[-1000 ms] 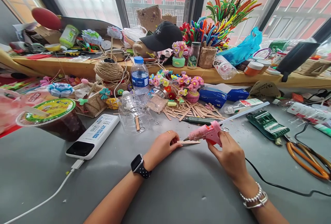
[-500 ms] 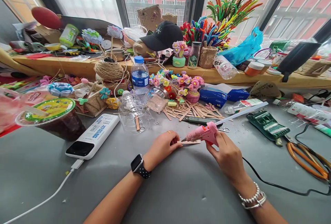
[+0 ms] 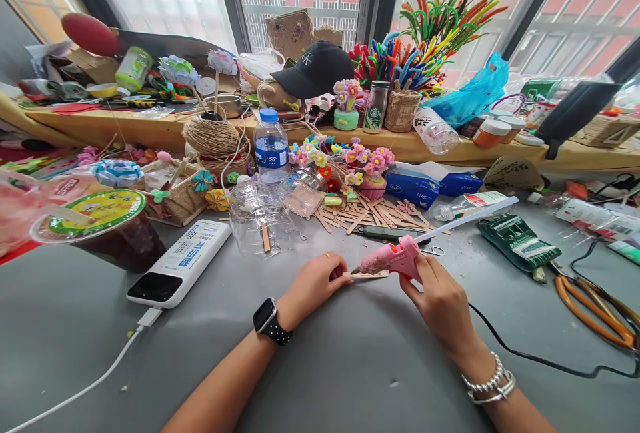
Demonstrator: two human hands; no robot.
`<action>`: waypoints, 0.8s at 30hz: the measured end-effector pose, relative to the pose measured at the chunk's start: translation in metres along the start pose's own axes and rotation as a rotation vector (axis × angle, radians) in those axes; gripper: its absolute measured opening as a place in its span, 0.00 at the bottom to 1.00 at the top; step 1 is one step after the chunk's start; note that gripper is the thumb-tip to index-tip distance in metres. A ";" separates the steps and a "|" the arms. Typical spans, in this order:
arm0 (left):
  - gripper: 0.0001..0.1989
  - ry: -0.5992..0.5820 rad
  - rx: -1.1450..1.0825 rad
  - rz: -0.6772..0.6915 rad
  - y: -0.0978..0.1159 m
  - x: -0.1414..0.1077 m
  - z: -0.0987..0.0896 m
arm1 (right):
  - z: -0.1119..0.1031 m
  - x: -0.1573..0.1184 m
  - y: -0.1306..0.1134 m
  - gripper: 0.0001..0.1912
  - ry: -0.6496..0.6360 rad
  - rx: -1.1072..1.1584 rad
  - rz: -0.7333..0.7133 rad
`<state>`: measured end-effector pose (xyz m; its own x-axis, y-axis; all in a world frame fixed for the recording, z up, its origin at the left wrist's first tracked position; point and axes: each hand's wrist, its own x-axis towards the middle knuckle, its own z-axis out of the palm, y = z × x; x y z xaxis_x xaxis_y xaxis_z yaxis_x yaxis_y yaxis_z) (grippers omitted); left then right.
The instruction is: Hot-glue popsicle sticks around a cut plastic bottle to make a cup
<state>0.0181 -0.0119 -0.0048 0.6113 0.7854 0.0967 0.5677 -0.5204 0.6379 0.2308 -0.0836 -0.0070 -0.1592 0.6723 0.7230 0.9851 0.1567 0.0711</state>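
Observation:
My right hand [image 3: 440,296] is wrapped around a pink hot glue gun [image 3: 393,258], with a long glue stick [image 3: 470,216] jutting from its back end. The gun's nozzle points left, right by the fingertips of my left hand [image 3: 320,278]. Those fingers are pinched on the left end of wooden craft sticks [image 3: 373,275] low over the grey table; how many sticks there are I cannot tell. Beyond my hands lies a heap of loose craft sticks [image 3: 350,213], with a green utility knife [image 3: 387,233] in front of it.
To the left stand a white power bank [image 3: 183,263] on a cable, a lidded drink cup [image 3: 120,246] and a cut clear plastic bottle [image 3: 255,220]. On the right are orange-handled scissors [image 3: 595,313], a green pouch [image 3: 520,241] and the gun's black cord [image 3: 530,356].

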 end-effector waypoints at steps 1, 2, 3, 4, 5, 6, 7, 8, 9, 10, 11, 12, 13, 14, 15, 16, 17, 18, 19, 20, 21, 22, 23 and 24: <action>0.05 -0.001 0.000 -0.003 0.000 0.000 0.000 | 0.000 0.000 0.000 0.13 0.001 0.001 0.000; 0.05 -0.002 0.001 -0.007 0.001 0.000 0.000 | 0.000 0.000 0.000 0.12 0.002 0.002 0.000; 0.05 -0.003 0.003 -0.009 0.001 0.000 -0.001 | 0.000 0.000 0.000 0.12 0.003 0.003 0.000; 0.05 -0.004 0.004 -0.011 0.002 0.000 -0.001 | 0.000 0.001 0.000 0.12 0.004 0.003 -0.002; 0.05 -0.003 0.004 -0.012 0.002 0.000 -0.001 | -0.001 0.001 0.000 0.12 0.004 0.002 -0.003; 0.05 -0.001 0.004 -0.012 0.002 0.000 -0.001 | -0.001 0.001 0.000 0.12 0.003 0.002 -0.005; 0.05 0.000 0.003 -0.011 0.002 0.000 -0.001 | -0.001 0.001 0.000 0.12 0.004 0.002 -0.007; 0.05 0.001 0.002 -0.012 0.002 0.000 -0.001 | -0.001 0.001 0.000 0.12 0.004 0.001 -0.008; 0.05 -0.001 0.001 -0.013 0.002 0.001 -0.001 | -0.002 0.001 0.000 0.12 0.004 0.002 -0.009; 0.05 -0.003 0.002 -0.014 0.002 0.001 -0.001 | -0.002 0.001 0.000 0.12 0.004 0.002 -0.010; 0.05 -0.006 0.003 -0.014 0.002 0.001 -0.001 | -0.002 0.001 0.000 0.12 0.006 0.001 -0.010; 0.05 -0.009 0.005 -0.013 0.003 0.001 -0.002 | -0.001 0.001 0.000 0.12 0.007 -0.002 -0.010; 0.05 -0.012 0.006 -0.013 0.003 0.001 -0.002 | -0.001 0.000 0.001 0.12 0.005 -0.006 -0.011; 0.05 -0.013 0.007 -0.013 0.003 0.001 -0.002 | -0.001 0.000 0.001 0.12 0.005 -0.009 -0.012; 0.05 -0.014 0.007 -0.013 0.003 0.001 -0.002 | 0.000 0.000 0.001 0.12 0.006 -0.013 -0.011; 0.05 -0.014 0.006 -0.014 0.003 0.000 -0.002 | 0.000 0.000 0.001 0.12 0.006 -0.016 -0.010; 0.05 -0.014 0.005 -0.015 0.003 0.000 -0.002 | 0.000 0.000 0.002 0.12 0.007 -0.018 -0.011; 0.05 -0.013 0.004 -0.017 0.003 0.000 -0.002 | 0.000 -0.001 0.002 0.12 0.009 -0.022 -0.012; 0.05 -0.012 0.004 -0.018 0.003 0.000 -0.002 | 0.000 0.000 0.002 0.12 0.011 -0.026 -0.014; 0.05 -0.013 0.003 -0.019 0.004 0.000 -0.002 | 0.000 0.000 0.002 0.12 0.012 -0.028 -0.017; 0.05 -0.013 0.002 -0.018 0.004 0.000 -0.002 | -0.001 0.000 0.002 0.12 0.011 -0.029 -0.021; 0.05 -0.012 0.001 -0.017 0.004 0.000 -0.002 | -0.001 0.000 0.002 0.12 0.010 -0.029 -0.023; 0.05 -0.012 0.000 -0.017 0.004 0.000 -0.002 | -0.001 0.000 0.002 0.11 0.009 -0.027 -0.023; 0.05 -0.013 -0.002 -0.017 0.004 0.000 -0.002 | -0.002 0.001 0.002 0.11 0.007 -0.025 -0.022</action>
<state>0.0191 -0.0130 -0.0007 0.6088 0.7897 0.0764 0.5770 -0.5068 0.6405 0.2324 -0.0842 -0.0054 -0.1807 0.6640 0.7256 0.9826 0.1532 0.1046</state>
